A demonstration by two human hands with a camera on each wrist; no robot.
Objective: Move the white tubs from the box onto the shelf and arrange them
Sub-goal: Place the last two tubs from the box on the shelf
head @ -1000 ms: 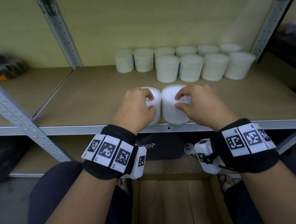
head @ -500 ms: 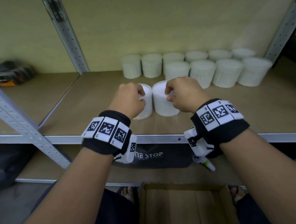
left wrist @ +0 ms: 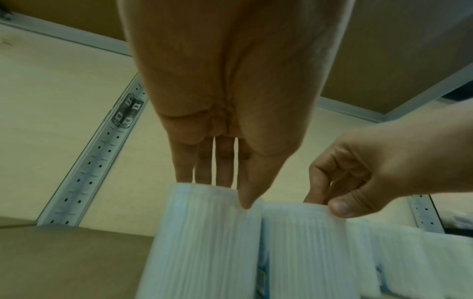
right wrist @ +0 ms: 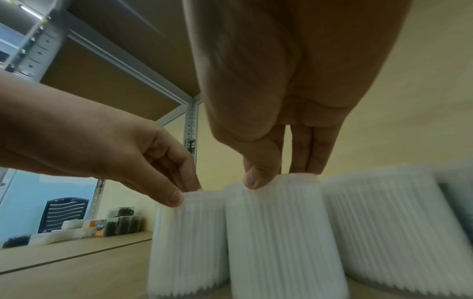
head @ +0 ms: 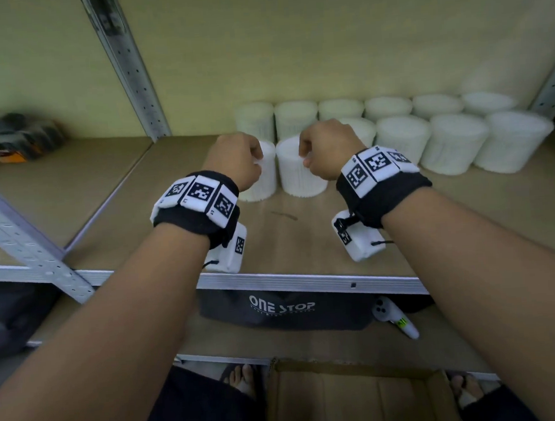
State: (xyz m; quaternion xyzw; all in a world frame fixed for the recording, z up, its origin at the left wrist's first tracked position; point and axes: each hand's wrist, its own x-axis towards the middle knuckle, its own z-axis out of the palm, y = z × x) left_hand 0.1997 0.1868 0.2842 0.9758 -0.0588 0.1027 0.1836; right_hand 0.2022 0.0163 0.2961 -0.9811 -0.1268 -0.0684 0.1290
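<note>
the brown board shelf with a grey metal edge carries two rows of white ribbed plastic tubs along its back. in front of them two more stand upright, side by side and touching. the left hand pinches the top rim of the left front tub between thumb and fingers; the right hand pinches the rim of the right front tub likewise. an open brown cardboard box sits on the floor below.
</note>
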